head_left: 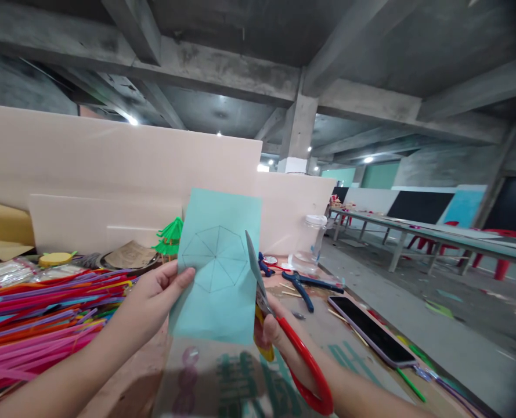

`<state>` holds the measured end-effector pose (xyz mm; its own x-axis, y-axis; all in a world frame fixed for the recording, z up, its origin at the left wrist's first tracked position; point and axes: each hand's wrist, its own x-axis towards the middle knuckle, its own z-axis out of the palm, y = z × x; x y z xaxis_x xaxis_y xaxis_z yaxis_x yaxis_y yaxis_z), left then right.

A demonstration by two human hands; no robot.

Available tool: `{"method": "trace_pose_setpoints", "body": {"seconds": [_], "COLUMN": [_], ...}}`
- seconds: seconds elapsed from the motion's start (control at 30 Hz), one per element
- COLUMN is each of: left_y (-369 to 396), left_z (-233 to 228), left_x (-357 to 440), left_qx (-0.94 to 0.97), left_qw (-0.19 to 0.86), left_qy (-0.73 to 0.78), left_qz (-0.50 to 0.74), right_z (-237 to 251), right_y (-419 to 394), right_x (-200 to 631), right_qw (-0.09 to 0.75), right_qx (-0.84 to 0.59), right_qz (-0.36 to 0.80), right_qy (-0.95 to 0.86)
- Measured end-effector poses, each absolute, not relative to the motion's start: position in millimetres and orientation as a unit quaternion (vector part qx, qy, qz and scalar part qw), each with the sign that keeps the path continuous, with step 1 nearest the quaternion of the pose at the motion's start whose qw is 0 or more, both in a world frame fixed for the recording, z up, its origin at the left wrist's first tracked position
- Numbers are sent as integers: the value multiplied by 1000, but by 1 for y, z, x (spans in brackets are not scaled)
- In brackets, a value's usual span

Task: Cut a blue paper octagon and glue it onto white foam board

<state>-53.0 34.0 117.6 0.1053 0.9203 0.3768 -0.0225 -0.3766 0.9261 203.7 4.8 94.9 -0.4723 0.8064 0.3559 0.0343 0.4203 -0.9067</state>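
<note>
A light blue-green sheet of paper (216, 313) is held up over the table, with an octagon and lines through its centre drawn on it. My left hand (164, 290) is closed on its left edge, thumb in front. My right hand (284, 337) grips a pair of scissors (258, 273) with red and yellow handles. The blades point upward along the paper's right edge, partly in front of it. Whether they touch the sheet I cannot tell.
Bundles of coloured pipe cleaners (35, 325) lie at left. A green tiered ornament (170, 238) stands behind the paper. To the right are blue-handled pliers (301, 287), a clear jar (309, 241) and a phone (371, 331). Pale boards (109, 157) rise behind.
</note>
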Motion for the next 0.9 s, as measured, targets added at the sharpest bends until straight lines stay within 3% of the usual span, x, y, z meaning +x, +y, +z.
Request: {"method": "trace_pose_setpoints", "body": {"seconds": [0.9], "left_y": [28], "left_z": [126], "left_x": [-49], "left_qx": [564], "left_qw": [470], "left_qy": [385], "left_qz": [560], "right_z": [90], "right_y": [10], "right_x": [205], "right_qw": [427], "right_qx": [-296], "right_qz": [494], "right_qy": [-697]}}
